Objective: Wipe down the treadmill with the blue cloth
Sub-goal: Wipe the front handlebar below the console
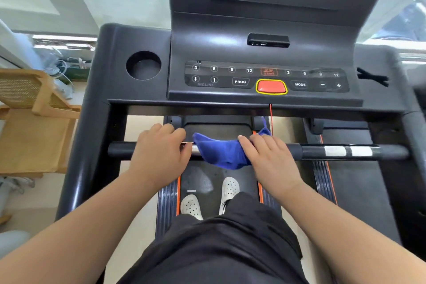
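While the person stands on the treadmill (92, 136) belt (202, 180) in dark shorts and 2 white perforated clogs (191, 206), both bare forearms reach forward to the black handlebar (322, 152). Left hand (161, 150) is palm down, fingers curled over the bar, gripping it just left of the blue cloth (221, 153). Right hand (269, 157) is palm down, fingers curled over the cloth's right part, clamping it to the bar; thumb touches the fabric. Cloth is draped over the bar's middle between the 2 hands, bunched, lower edge hanging below the bar, 1 corner poking up behind the right hand. 2 white tape patches (345, 151) sit on the bar further right. Thin red cord (271, 120) hangs from the console edge beside that corner. Beyond is the console panel: red button (271, 86) ringed yellow, PROG and MODE keys, numbers 3 6 9 12. Round cup holder (143, 65) at left shows only its dark bottom; the recess at right holds a black strap-like item (372, 77), kind unclear. Small black device (268, 40) sits higher up. Wooden cane chair (34, 104) stands left of the frame; second belt (352, 173) lies to the right.
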